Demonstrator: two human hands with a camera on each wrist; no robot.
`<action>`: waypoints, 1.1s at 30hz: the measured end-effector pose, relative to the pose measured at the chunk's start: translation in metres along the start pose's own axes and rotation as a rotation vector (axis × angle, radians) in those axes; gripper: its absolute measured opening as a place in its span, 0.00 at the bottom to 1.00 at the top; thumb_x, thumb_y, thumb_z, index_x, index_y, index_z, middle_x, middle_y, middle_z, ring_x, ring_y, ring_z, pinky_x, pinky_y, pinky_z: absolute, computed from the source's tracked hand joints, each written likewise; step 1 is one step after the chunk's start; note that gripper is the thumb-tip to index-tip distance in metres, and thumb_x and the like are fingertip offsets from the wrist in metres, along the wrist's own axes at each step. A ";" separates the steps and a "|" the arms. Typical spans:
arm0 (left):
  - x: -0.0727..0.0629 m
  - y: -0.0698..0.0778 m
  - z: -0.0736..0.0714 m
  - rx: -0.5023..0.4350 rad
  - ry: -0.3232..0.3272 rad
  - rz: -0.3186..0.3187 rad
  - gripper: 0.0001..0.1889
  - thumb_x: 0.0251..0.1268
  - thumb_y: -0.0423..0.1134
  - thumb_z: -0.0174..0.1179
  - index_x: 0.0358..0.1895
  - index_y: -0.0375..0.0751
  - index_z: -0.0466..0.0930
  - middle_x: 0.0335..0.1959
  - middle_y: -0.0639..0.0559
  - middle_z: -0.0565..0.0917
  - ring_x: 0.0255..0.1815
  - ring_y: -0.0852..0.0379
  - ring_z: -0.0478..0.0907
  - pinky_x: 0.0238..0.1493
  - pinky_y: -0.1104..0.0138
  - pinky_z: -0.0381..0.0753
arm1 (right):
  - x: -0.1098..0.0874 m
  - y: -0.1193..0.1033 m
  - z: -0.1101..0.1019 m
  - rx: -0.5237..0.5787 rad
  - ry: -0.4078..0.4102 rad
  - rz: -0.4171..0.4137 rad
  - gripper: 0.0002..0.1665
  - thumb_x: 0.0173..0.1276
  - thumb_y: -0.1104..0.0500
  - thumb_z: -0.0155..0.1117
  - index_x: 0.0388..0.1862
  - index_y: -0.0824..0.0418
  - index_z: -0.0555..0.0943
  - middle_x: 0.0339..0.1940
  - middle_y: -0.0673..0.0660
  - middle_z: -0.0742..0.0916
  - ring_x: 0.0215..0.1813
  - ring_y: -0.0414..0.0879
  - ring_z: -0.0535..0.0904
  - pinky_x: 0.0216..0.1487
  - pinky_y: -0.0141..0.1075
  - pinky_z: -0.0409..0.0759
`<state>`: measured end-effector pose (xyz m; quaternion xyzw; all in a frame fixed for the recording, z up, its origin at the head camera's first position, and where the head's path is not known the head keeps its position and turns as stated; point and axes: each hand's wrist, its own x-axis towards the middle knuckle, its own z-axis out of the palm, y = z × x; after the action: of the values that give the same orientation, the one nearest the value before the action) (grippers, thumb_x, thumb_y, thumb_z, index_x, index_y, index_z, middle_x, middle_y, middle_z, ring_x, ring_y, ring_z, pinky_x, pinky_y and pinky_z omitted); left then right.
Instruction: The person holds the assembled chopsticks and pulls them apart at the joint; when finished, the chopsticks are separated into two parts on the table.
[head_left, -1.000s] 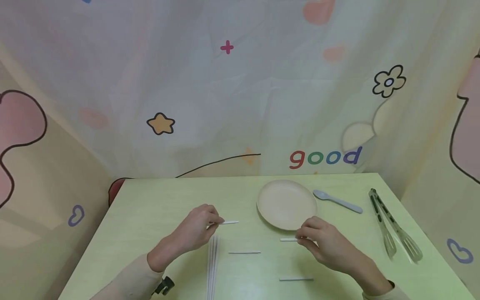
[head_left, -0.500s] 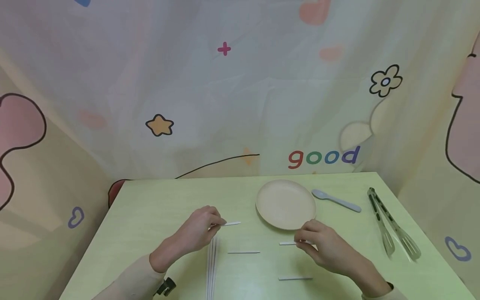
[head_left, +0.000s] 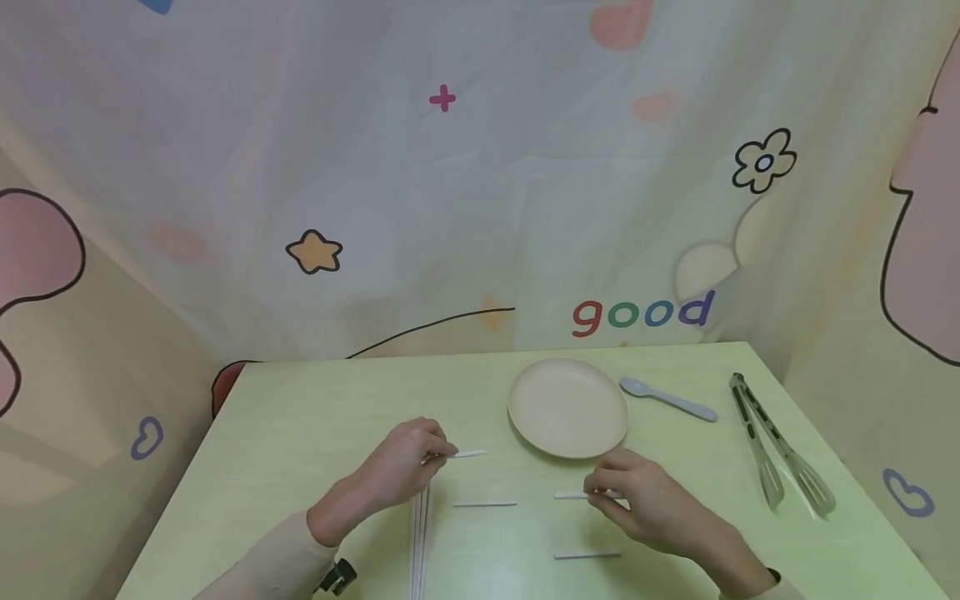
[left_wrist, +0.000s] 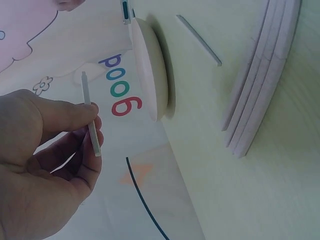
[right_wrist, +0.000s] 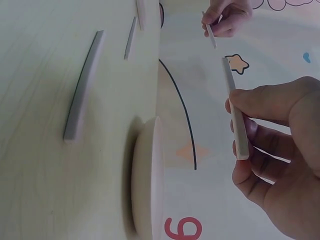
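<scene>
My left hand [head_left: 411,464] pinches a short white stick [head_left: 471,454] between thumb and fingers. In the left wrist view that stick [left_wrist: 95,137] is raised off the table. My right hand [head_left: 651,504] pinches another short white stick [head_left: 570,496], just in front of the beige plate [head_left: 567,408]; the right wrist view shows this stick [right_wrist: 240,132] held in the air, too. Two more short sticks lie on the table, the left one [head_left: 484,504] between the hands and the right one [head_left: 588,556] nearer the front. Several long white sticks [head_left: 421,542] lie side by side below my left hand.
A grey-blue spoon [head_left: 667,398] lies right of the plate. Farther right are metal tongs [head_left: 780,450] with slotted ends, near the table's right edge. A printed curtain [head_left: 480,192] hangs behind the pale green table [head_left: 322,400].
My left hand has shifted slightly right and nearer, still holding its stick. The right hand has come a little nearer with its stick. The head view has turned slightly.
</scene>
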<state>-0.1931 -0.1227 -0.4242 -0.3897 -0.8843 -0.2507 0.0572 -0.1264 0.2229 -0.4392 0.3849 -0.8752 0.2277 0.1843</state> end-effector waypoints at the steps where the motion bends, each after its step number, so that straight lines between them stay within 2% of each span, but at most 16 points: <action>1: 0.000 0.000 0.001 0.000 -0.006 -0.003 0.08 0.60 0.25 0.62 0.38 0.35 0.89 0.31 0.52 0.83 0.33 0.60 0.76 0.31 0.74 0.76 | -0.001 0.000 0.001 0.001 -0.001 -0.001 0.12 0.55 0.65 0.73 0.32 0.49 0.82 0.32 0.40 0.79 0.33 0.34 0.73 0.34 0.18 0.70; 9: 0.006 0.000 0.007 -0.021 -0.018 0.017 0.08 0.58 0.24 0.62 0.38 0.34 0.88 0.30 0.51 0.84 0.31 0.61 0.76 0.29 0.76 0.75 | -0.003 0.002 0.006 0.016 -0.004 -0.012 0.12 0.54 0.65 0.74 0.32 0.50 0.83 0.32 0.40 0.77 0.33 0.32 0.71 0.35 0.16 0.68; 15: 0.007 0.001 0.013 -0.066 -0.058 -0.008 0.07 0.59 0.24 0.63 0.38 0.33 0.88 0.31 0.48 0.85 0.31 0.61 0.78 0.31 0.76 0.76 | -0.008 0.001 0.011 0.027 -0.009 -0.012 0.11 0.54 0.65 0.74 0.31 0.50 0.83 0.31 0.40 0.77 0.33 0.33 0.72 0.35 0.15 0.68; 19: 0.008 0.000 0.018 -0.082 -0.070 0.007 0.08 0.57 0.23 0.63 0.38 0.33 0.88 0.31 0.50 0.86 0.31 0.61 0.79 0.32 0.76 0.76 | -0.010 0.001 0.016 0.030 -0.010 -0.022 0.13 0.54 0.65 0.74 0.31 0.49 0.83 0.30 0.40 0.77 0.33 0.32 0.72 0.35 0.15 0.68; 27: 0.007 -0.001 0.027 -0.102 -0.091 0.031 0.07 0.56 0.24 0.64 0.37 0.33 0.88 0.31 0.48 0.87 0.32 0.61 0.82 0.33 0.78 0.78 | -0.015 -0.002 0.020 0.069 -0.063 0.024 0.10 0.57 0.65 0.72 0.30 0.50 0.83 0.30 0.38 0.77 0.33 0.32 0.71 0.33 0.18 0.69; 33: 0.007 -0.001 0.033 -0.114 -0.114 0.019 0.07 0.56 0.24 0.64 0.37 0.33 0.88 0.32 0.46 0.87 0.32 0.61 0.83 0.34 0.79 0.78 | -0.020 -0.001 0.027 0.053 -0.071 0.011 0.10 0.56 0.65 0.72 0.30 0.49 0.83 0.28 0.37 0.77 0.31 0.31 0.70 0.32 0.16 0.67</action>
<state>-0.1953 -0.1024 -0.4513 -0.4142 -0.8668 -0.2774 -0.0130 -0.1165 0.2195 -0.4714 0.3927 -0.8769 0.2381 0.1418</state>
